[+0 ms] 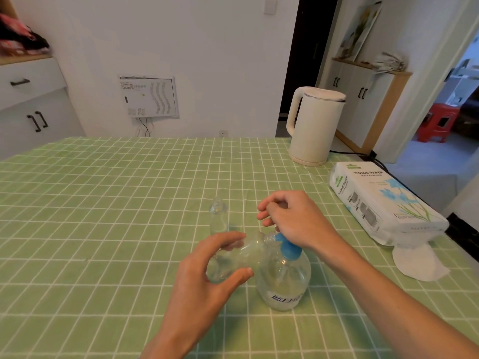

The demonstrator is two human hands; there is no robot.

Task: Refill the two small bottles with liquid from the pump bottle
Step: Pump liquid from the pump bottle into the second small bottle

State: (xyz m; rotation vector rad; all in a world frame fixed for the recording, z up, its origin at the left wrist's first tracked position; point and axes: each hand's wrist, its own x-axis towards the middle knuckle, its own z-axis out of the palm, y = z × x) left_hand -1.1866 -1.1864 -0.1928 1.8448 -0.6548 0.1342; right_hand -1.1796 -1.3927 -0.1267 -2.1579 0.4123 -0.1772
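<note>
A clear pump bottle [283, 279] with a blue pump head [287, 248] stands on the green checked tablecloth. My left hand [204, 278] grips a small clear bottle [241, 255], tilted with its open neck up against the blue pump spout. My right hand [295, 218] rests on top of the pump head, heel of the palm on it and fingers loosely curled. A second small clear bottle [219, 216] stands upright without a cap just beyond my left hand.
A white electric kettle [315, 125] stands at the back right with its cord running off the table. A tissue paper pack [381, 200] lies at the right edge, a loose white tissue [417, 263] in front of it. The tablecloth [103, 203] spreads left.
</note>
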